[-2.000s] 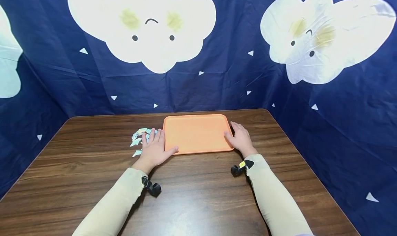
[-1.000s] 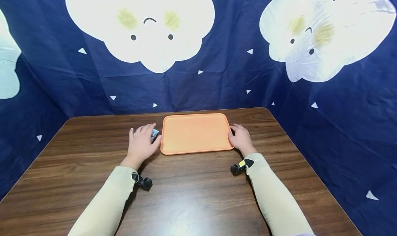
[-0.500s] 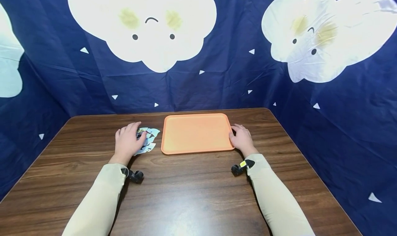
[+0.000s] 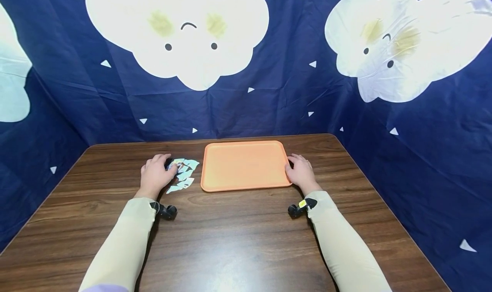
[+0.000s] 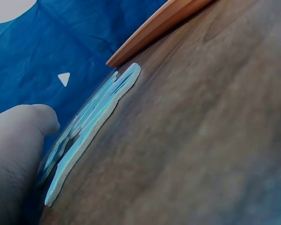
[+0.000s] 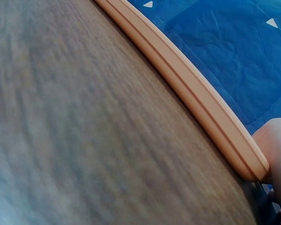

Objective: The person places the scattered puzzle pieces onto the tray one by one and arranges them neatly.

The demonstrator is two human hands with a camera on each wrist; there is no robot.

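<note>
Several flat, light-blue, irregular pieces (image 4: 184,175), like thick card puzzle pieces, lie in a loose cluster left of an orange tray (image 4: 246,166). My left hand (image 4: 154,175) is at the cluster's left side, fingers loosely bent, thumb over its near pieces. In the left wrist view that thumb (image 5: 28,124) appears just above the pieces (image 5: 91,124); whether it touches them I cannot tell. My right hand (image 4: 301,172) rests at the tray's right edge, fingers relaxed and thumb against the rim. The right wrist view shows the tray's side wall (image 6: 192,89) flat on the table beside the thumb.
The brown wooden table (image 4: 238,236) extends toward me and to both sides. A dark blue cloth (image 4: 292,108) with white clouds hangs behind and beside it. Black wrist cameras (image 4: 168,211) sit under both wrists.
My left hand has moved left from the tray's left edge across the pieces, uncovering most of them. The pieces now lie more tightly gathered. My right thumb has shifted from over the rim to the tray's edge.
</note>
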